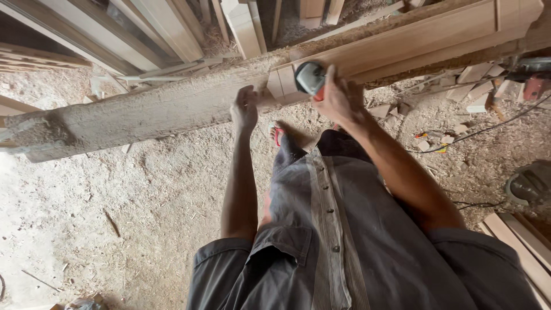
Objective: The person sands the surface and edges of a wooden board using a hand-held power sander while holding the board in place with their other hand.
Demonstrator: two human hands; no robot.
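Observation:
A long wooden frame piece [402,40] lies across a sawdust-covered workbench beam [132,115]. My right hand [338,100] grips a handheld power sander [310,77] with a grey round head and red body, pressed against the near edge of the wood. My left hand [244,109] rests on the edge of the bench just left of the sander, fingers curled on the wood. My grey buttoned shirt fills the lower middle of the view.
Wooden planks [172,28] lean at the back. Offcut blocks [476,86] and a black cable [488,129] lie on the sawdust floor at right. A round grey tool [531,183] sits at the right edge, with boards [522,241] below it.

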